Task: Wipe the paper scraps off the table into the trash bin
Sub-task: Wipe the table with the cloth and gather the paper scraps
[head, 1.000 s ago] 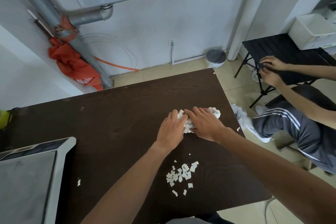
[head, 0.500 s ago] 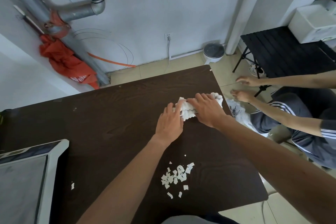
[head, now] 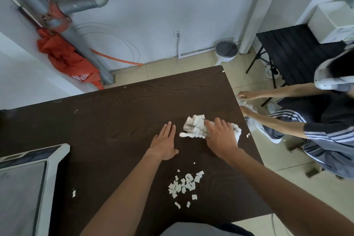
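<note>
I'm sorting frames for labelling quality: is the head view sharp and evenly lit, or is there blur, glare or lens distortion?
Head view: soft, even daylight with faint shadows and no strong glare on the dark table; the paper scraps and white cloth under the right hand read clearly; the grey pipe and the seated person's hands at right are motion-smeared; wide-angle bending curves the wall lines and table edges.

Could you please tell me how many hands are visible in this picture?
4. The wearer's left hand lies flat on the table; the right hand presses a white cloth. A second person's two hands reach beside the table's right edge.
</note>
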Tool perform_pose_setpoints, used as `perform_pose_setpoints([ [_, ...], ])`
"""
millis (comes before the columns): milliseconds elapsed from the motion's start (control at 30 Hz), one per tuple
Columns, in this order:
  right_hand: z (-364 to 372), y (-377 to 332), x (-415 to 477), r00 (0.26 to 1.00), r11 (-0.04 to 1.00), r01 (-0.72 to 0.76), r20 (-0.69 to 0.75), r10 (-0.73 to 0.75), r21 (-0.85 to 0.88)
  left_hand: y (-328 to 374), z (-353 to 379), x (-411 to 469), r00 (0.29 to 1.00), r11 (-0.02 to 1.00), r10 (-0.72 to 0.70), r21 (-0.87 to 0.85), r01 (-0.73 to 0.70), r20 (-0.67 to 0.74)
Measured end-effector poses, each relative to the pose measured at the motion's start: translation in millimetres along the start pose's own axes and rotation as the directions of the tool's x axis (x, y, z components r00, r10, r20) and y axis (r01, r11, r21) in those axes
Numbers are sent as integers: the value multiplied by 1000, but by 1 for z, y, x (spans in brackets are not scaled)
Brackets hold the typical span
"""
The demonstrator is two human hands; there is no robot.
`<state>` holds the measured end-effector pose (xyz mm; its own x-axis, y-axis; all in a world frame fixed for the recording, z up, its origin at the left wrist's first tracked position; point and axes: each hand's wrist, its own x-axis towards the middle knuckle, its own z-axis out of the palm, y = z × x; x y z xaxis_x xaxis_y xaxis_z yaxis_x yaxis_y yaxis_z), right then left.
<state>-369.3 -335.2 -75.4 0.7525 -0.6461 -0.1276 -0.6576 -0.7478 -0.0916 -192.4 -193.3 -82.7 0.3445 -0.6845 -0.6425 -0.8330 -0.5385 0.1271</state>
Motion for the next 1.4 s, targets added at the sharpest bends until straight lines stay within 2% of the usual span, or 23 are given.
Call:
perform_pose_setpoints([
  [133,13,-16,-37,996,994,85,-16,-84,74,-4,3,-4,999,1000,-28,-6,28,-23],
  [233,13,-20,-48,991,987,128,17,-131,94,-10,10,-11,980,979,-198,-64,196,-27],
  [300,6,-16,-40,988,983,138,51,-145,124,-13,16,-13,968,965,-251,-82,249,-20],
  [367,-4,-6,-22,993,985,96,60,-105,140,-16,16,-14,970,966,-242,-91,241,-6],
  [467,-20,17,12,999,995,-21,-23,24,100,-23,9,-13,974,970,-224,-87,227,45],
  [567,-27,36,34,989,988,-142,-31,145,64,-27,6,-14,976,975,-208,-69,213,66],
  [700,-14,30,29,984,984,-175,-34,175,10,-26,7,-12,973,971,-213,-89,221,92],
  [800,-1,5,7,991,994,-100,-88,104,47,-24,6,-9,968,968,-225,-87,235,115],
  [1000,13,-33,-20,967,964,251,-60,-247,89,-28,8,-13,980,968,-190,-156,198,65],
  [1100,8,-27,0,955,948,297,-37,-295,116,-27,8,-14,977,960,-206,-185,212,54],
  [1300,-11,-13,72,921,935,350,-197,-335,49,-27,9,-14,970,948,-238,-202,245,57],
  [1400,-17,-11,113,894,908,417,-188,-406,25,-27,11,-15,967,948,-246,-192,253,59],
])
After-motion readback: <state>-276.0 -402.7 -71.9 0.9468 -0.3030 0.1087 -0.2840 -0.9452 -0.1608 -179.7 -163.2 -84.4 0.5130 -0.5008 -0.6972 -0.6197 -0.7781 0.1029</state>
